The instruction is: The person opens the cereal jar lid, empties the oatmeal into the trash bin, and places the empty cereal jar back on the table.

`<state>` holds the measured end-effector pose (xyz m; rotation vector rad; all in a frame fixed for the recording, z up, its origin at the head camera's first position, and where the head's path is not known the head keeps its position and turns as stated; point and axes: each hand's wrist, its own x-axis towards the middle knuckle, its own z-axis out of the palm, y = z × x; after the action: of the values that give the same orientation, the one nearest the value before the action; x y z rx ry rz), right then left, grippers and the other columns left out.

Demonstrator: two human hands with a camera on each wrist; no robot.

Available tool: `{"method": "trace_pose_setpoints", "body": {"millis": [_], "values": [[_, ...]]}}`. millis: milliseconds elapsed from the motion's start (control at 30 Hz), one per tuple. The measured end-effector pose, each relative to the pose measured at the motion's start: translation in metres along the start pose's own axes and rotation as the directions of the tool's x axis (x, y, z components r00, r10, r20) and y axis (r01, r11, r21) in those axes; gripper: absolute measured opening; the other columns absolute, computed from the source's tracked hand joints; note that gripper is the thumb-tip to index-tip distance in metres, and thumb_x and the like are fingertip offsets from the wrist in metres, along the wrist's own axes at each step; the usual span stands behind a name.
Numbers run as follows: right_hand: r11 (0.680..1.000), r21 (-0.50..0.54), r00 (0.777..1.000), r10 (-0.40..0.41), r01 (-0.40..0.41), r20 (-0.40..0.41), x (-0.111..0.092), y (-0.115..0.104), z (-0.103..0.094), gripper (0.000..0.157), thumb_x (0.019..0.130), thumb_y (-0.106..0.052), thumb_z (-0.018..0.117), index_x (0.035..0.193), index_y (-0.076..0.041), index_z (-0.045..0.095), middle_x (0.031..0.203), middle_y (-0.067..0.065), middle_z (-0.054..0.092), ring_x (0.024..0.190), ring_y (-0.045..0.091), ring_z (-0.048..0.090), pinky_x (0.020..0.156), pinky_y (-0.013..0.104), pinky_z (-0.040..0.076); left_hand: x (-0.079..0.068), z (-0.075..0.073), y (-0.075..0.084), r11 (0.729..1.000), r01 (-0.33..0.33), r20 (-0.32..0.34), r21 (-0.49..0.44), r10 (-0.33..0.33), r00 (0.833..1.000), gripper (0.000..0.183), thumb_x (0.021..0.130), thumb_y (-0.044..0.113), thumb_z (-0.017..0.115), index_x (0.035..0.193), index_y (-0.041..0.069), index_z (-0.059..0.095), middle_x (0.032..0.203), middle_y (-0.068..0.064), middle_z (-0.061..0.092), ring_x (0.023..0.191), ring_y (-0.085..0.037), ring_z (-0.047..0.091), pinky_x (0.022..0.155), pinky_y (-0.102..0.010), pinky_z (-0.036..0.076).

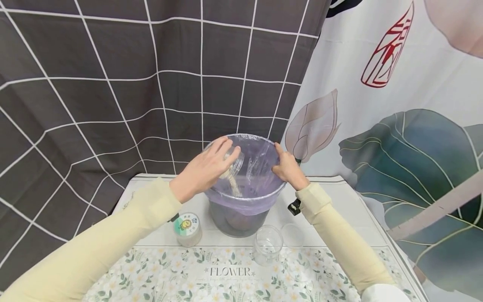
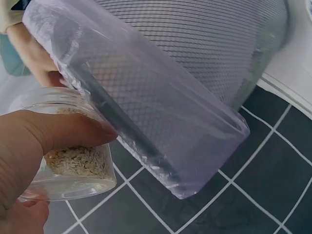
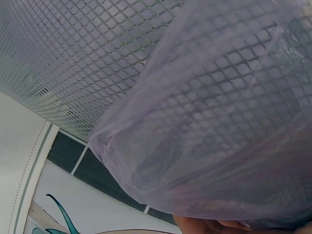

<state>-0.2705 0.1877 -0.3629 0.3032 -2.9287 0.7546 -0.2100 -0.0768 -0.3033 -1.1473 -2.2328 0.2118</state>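
Note:
My left hand (image 1: pixel 203 170) grips a clear jar (image 1: pixel 238 164) tipped over the left rim of a mesh trash bin (image 1: pixel 234 222). Pale flakes, like oats (image 2: pixel 80 161), fill part of the jar in the left wrist view, and a stream of them (image 1: pixel 235 186) falls inside the bin. A thin purple bag (image 1: pixel 260 178) lines the bin and folds down over its rim. On the opposite side, my right hand (image 1: pixel 288 168) holds the bagged rim, thumb on top. In the right wrist view its fingers (image 3: pixel 200 225) show below the bag's edge.
In front of the bin on the left stands a jar with a printed lid (image 1: pixel 187 230). An uncovered clear jar (image 1: pixel 268 245) and a clear round disc (image 1: pixel 292 235) sit front right. A flower-print cloth (image 1: pixel 158 272) covers the near table; curtains (image 1: pixel 181 96) hang behind.

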Motion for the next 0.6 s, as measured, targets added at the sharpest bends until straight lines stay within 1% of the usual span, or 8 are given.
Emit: {"method": "trace_pose_setpoints", "body": {"millis": [33, 133, 233, 400, 533, 600], "values": [[1.0, -0.002, 1.0, 0.0, 0.0, -0.001, 0.0, 0.0, 0.0, 0.085, 0.068, -0.003, 0.055, 0.145, -0.001, 0.019, 0.123, 0.036, 0.046, 0.106, 0.041, 0.051, 0.083, 0.049, 0.047, 0.0, 0.0, 0.0, 1.0, -0.018, 0.003, 0.025, 0.018, 1.0, 0.066, 0.064, -0.007, 0.07, 0.125, -0.001, 0.047, 0.12, -0.021, 0.045, 0.12, -0.036, 0.038, 0.105, -0.036, 0.034], [1.0, -0.004, 1.0, 0.0, 0.0, -0.003, 0.0, 0.0, 0.0, 0.085, 0.068, -0.003, 0.055, 0.145, -0.002, 0.019, 0.122, 0.036, 0.046, 0.107, 0.043, 0.05, 0.085, 0.05, 0.046, 0.002, -0.002, -0.001, 0.993, -0.065, 0.02, 0.095, 0.063, 0.998, 0.067, 0.062, -0.008, 0.068, 0.125, -0.001, 0.047, 0.119, -0.021, 0.046, 0.118, -0.036, 0.039, 0.106, -0.036, 0.032], [1.0, -0.007, 1.0, 0.0, 0.0, -0.005, 0.0, -0.001, -0.001, 0.085, 0.068, -0.003, 0.055, 0.145, -0.001, 0.019, 0.121, 0.037, 0.047, 0.107, 0.044, 0.05, 0.086, 0.051, 0.046, 0.003, -0.005, -0.002, 0.986, -0.094, 0.043, 0.139, 0.089, 0.995, 0.072, 0.058, -0.006, 0.07, 0.126, -0.001, 0.045, 0.121, -0.022, 0.045, 0.119, -0.037, 0.039, 0.106, -0.037, 0.032], [1.0, -0.006, 1.0, -0.005, 0.005, -0.01, -0.001, -0.002, -0.002, 0.084, 0.068, -0.003, 0.055, 0.144, 0.001, 0.02, 0.121, 0.038, 0.047, 0.107, 0.045, 0.05, 0.086, 0.051, 0.046, 0.006, -0.01, -0.002, 0.977, -0.133, 0.076, 0.169, 0.122, 0.99, 0.078, 0.053, 0.0, 0.074, 0.125, 0.001, 0.044, 0.124, -0.022, 0.045, 0.121, -0.038, 0.038, 0.107, -0.038, 0.031], [1.0, -0.005, 1.0, -0.001, 0.001, -0.013, -0.002, -0.003, -0.002, 0.083, 0.068, -0.002, 0.056, 0.144, 0.0, 0.021, 0.12, 0.037, 0.047, 0.106, 0.044, 0.05, 0.086, 0.051, 0.046, 0.006, -0.01, -0.001, 0.973, -0.157, 0.101, 0.167, 0.141, 0.985, 0.074, 0.058, -0.001, 0.073, 0.125, 0.001, 0.044, 0.126, -0.022, 0.045, 0.122, -0.038, 0.038, 0.108, -0.038, 0.03], [1.0, -0.007, 1.0, 0.0, 0.0, -0.012, -0.002, -0.003, -0.002, 0.083, 0.068, -0.002, 0.056, 0.144, 0.0, 0.021, 0.12, 0.038, 0.048, 0.106, 0.044, 0.051, 0.086, 0.051, 0.046, 0.005, -0.01, -0.001, 0.973, -0.162, 0.116, 0.165, 0.143, 0.983, 0.074, 0.058, -0.001, 0.074, 0.126, 0.002, 0.044, 0.128, -0.023, 0.044, 0.123, -0.038, 0.037, 0.108, -0.038, 0.03]]}}
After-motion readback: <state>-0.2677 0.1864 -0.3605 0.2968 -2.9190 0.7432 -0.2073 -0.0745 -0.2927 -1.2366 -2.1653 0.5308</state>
